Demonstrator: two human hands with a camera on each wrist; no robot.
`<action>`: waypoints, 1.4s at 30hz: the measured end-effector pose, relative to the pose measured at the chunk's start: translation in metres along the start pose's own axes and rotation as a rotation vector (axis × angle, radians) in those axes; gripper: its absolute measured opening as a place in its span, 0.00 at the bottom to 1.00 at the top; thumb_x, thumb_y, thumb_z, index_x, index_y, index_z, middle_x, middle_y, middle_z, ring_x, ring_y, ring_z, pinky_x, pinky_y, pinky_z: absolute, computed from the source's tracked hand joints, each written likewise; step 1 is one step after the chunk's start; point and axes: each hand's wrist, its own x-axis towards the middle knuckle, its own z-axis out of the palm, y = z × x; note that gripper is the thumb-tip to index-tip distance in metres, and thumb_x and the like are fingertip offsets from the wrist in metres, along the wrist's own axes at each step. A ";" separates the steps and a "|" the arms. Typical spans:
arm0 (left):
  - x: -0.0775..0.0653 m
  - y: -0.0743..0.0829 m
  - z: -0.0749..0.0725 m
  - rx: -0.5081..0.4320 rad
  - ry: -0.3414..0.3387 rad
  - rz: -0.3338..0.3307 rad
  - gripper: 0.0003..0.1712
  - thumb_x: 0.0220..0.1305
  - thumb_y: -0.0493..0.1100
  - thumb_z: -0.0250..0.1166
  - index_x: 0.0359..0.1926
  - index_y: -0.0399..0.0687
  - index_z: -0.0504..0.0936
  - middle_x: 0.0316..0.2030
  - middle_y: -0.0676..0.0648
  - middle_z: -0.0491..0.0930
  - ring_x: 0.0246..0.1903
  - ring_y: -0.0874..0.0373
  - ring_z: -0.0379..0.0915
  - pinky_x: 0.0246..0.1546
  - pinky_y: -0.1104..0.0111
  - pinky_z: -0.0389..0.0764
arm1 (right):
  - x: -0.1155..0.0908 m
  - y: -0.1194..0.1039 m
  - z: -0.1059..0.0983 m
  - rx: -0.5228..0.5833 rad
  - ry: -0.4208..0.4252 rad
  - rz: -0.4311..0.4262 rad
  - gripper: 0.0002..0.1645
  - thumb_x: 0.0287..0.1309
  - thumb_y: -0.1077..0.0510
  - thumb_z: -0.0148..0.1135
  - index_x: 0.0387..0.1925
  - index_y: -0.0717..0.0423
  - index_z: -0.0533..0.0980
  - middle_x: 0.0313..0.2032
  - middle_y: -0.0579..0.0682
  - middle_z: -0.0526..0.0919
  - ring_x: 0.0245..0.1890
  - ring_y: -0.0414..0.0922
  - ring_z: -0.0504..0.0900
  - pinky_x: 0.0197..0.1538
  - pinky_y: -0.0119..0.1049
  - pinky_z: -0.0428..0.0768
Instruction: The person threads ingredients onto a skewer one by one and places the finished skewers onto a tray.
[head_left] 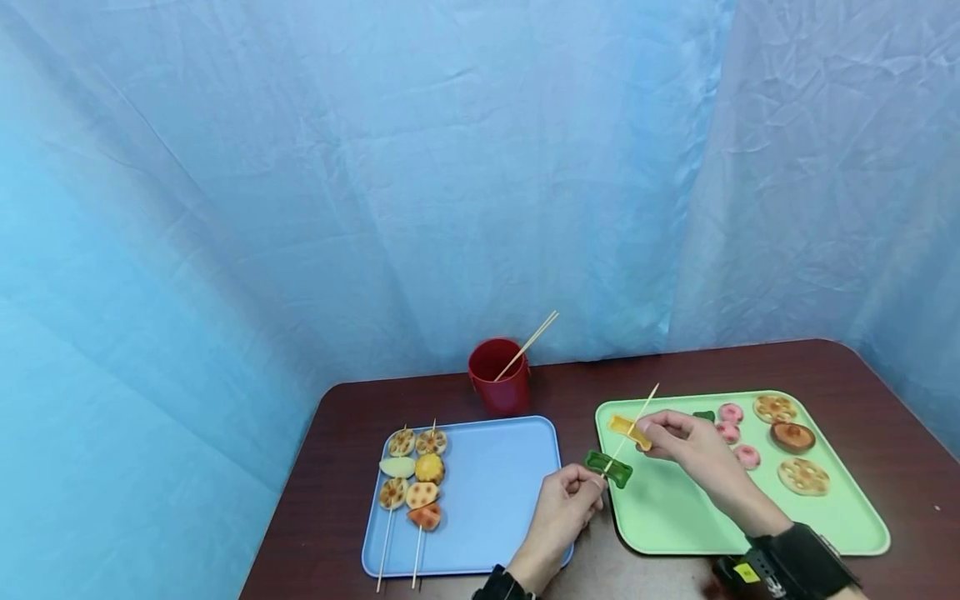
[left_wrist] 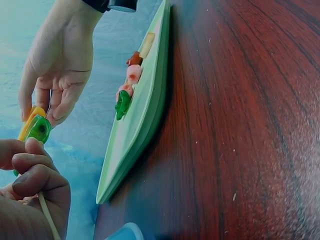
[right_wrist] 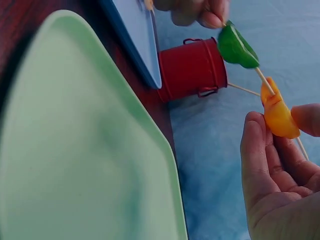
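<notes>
Between the two hands runs a thin wooden skewer (head_left: pixel 651 395) with a green pepper piece (head_left: pixel 609 468) and a yellow pepper piece (head_left: pixel 630 432) on it. My left hand (head_left: pixel 564 510) pinches the skewer just below the green piece. The fingers and thumb of my right hand (head_left: pixel 693 462) pinch the yellow piece, and in the right wrist view the skewer passes through this yellow pepper piece (right_wrist: pixel 279 116). In the left wrist view the green piece (left_wrist: pixel 40 129) partly covers the yellow one.
The green tray (head_left: pixel 675 525) on the right bears several pieces: lotus slices (head_left: pixel 804 477), pink rings (head_left: pixel 747 456), a brown mushroom-like cap (head_left: pixel 792 437). On the blue tray (head_left: pixel 495 500) lie two loaded skewers (head_left: pixel 417 554). Behind stands a red bucket (head_left: pixel 510 396) holding skewers (head_left: pixel 536 335).
</notes>
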 end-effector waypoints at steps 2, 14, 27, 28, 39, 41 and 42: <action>0.000 0.000 0.000 0.001 0.000 0.002 0.10 0.65 0.36 0.64 0.36 0.29 0.82 0.19 0.56 0.74 0.16 0.69 0.62 0.16 0.77 0.61 | -0.001 0.001 0.004 0.001 -0.002 -0.003 0.29 0.73 0.44 0.61 0.57 0.68 0.77 0.48 0.56 0.83 0.44 0.42 0.86 0.52 0.43 0.84; 0.001 0.001 0.000 -0.001 0.000 -0.012 0.08 0.65 0.36 0.65 0.35 0.31 0.82 0.19 0.55 0.74 0.16 0.68 0.62 0.16 0.77 0.61 | -0.007 0.006 0.014 0.044 -0.050 -0.012 0.26 0.73 0.48 0.62 0.54 0.69 0.78 0.46 0.57 0.83 0.45 0.42 0.85 0.52 0.46 0.85; 0.002 0.000 -0.002 0.019 0.003 -0.004 0.11 0.65 0.37 0.64 0.37 0.28 0.82 0.19 0.56 0.75 0.16 0.68 0.63 0.17 0.76 0.62 | -0.001 0.007 -0.002 -0.053 -0.010 -0.044 0.28 0.75 0.47 0.59 0.57 0.70 0.77 0.47 0.60 0.85 0.44 0.47 0.86 0.51 0.42 0.85; 0.002 0.000 -0.002 0.024 0.003 -0.004 0.11 0.65 0.37 0.64 0.37 0.28 0.82 0.19 0.55 0.75 0.17 0.68 0.63 0.17 0.76 0.62 | 0.001 0.008 -0.007 -0.077 0.002 -0.060 0.28 0.76 0.47 0.58 0.57 0.71 0.76 0.46 0.61 0.85 0.44 0.49 0.87 0.50 0.42 0.85; 0.002 0.002 -0.007 0.023 0.000 -0.036 0.09 0.66 0.36 0.62 0.38 0.31 0.83 0.20 0.55 0.75 0.17 0.67 0.63 0.18 0.76 0.63 | 0.016 0.023 -0.058 -0.507 0.127 -0.173 0.27 0.76 0.43 0.56 0.55 0.62 0.80 0.43 0.57 0.87 0.41 0.53 0.86 0.37 0.39 0.81; 0.002 0.001 -0.008 0.024 0.005 -0.041 0.09 0.66 0.36 0.62 0.38 0.32 0.84 0.20 0.55 0.75 0.17 0.67 0.63 0.18 0.76 0.63 | 0.017 0.024 -0.064 -0.577 0.139 -0.192 0.24 0.76 0.45 0.58 0.54 0.61 0.81 0.43 0.56 0.87 0.40 0.53 0.85 0.35 0.40 0.79; 0.002 0.001 -0.008 0.024 0.008 -0.047 0.08 0.66 0.36 0.62 0.37 0.33 0.84 0.20 0.55 0.76 0.17 0.66 0.63 0.18 0.76 0.63 | 0.018 0.024 -0.066 -0.613 0.148 -0.203 0.22 0.75 0.46 0.59 0.53 0.61 0.81 0.43 0.57 0.87 0.41 0.54 0.85 0.35 0.41 0.79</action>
